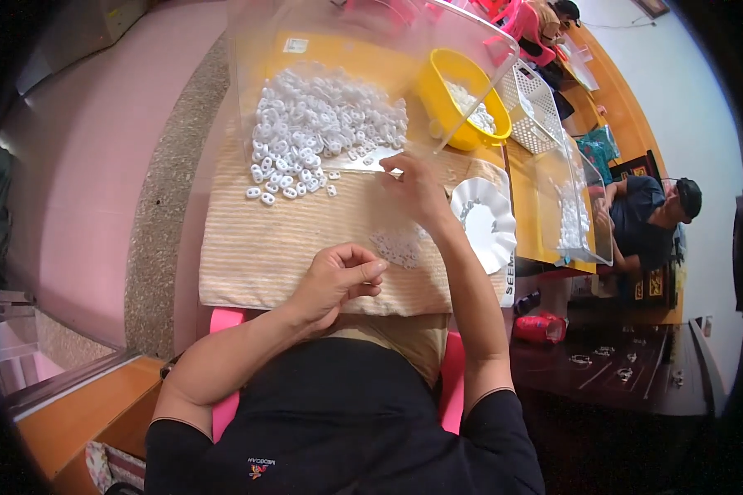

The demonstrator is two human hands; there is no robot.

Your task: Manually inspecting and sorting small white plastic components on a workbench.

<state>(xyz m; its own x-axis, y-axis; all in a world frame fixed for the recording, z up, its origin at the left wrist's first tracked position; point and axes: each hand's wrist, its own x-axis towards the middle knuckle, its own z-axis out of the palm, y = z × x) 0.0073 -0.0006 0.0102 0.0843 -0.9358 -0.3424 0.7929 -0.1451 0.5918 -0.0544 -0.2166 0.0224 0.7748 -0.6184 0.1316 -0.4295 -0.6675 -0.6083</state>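
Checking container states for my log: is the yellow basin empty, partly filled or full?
The yellow basin is partly filled: white pieces lie inside, with bare yellow wall showing around them.

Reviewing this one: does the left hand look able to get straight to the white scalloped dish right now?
Probably not straight: the right forearm appears to cross the way between the left hand and the dish. It would likely have to go over or around.
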